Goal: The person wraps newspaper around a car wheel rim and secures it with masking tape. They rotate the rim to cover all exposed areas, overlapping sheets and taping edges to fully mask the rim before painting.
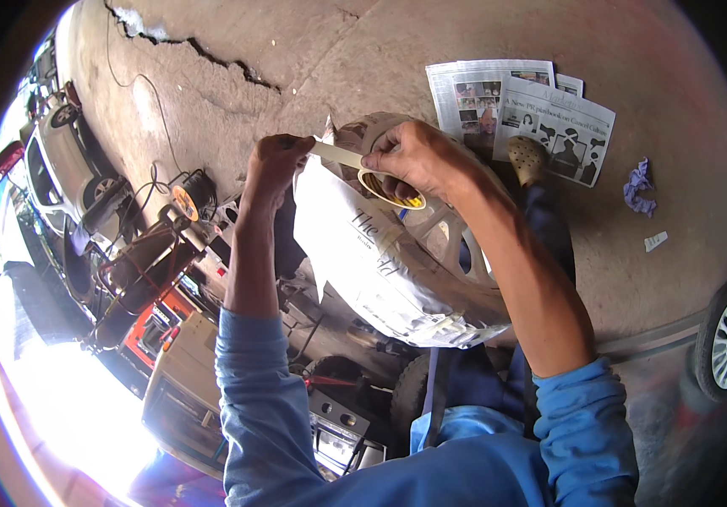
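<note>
My right hand [424, 160] grips a roll of masking tape [390, 196], fingers through its ring. A pale strip of tape [340, 155] runs from the roll to my left hand [276, 162], which pinches its free end. Both hands are above a wheel [441, 230] with light spokes, propped near my legs. Sheets of newspaper [355, 253] wrap around the wheel's tyre, and one loose white edge stands up below my left hand. The spokes show uncovered in the middle.
More newspapers [473, 101] lie on the concrete floor, partly beside my perforated clog [527, 159]. A crumpled purple cloth [639, 188] is farther right. Another wheel [725, 338] stands at the right edge. A cable reel [193, 198], equipment and a parked car [63, 165] are at left.
</note>
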{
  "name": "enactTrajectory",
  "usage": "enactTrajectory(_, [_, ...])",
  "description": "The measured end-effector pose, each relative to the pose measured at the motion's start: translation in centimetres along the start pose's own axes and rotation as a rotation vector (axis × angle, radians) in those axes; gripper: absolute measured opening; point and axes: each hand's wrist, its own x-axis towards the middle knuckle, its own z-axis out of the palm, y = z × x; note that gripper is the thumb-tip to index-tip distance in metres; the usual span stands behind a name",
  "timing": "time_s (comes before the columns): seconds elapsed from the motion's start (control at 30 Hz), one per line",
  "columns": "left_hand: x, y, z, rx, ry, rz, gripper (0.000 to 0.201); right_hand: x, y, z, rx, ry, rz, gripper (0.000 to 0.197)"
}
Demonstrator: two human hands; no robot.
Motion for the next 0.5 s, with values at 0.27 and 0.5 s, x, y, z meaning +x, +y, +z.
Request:
enactTrajectory(0.27, [3.2,-4.0,-2.0,0.335,-0.001,-0.111,0.028,1.0,1.5,2.1,0.162,-0.02,0.206,0.016])
enactTrajectory(0.5, [3.4,-5.7,-1.3,0.21,-0.132,-0.111,0.027,1.2,1.9,2.4,0.078,-0.031,0.251,0.018])
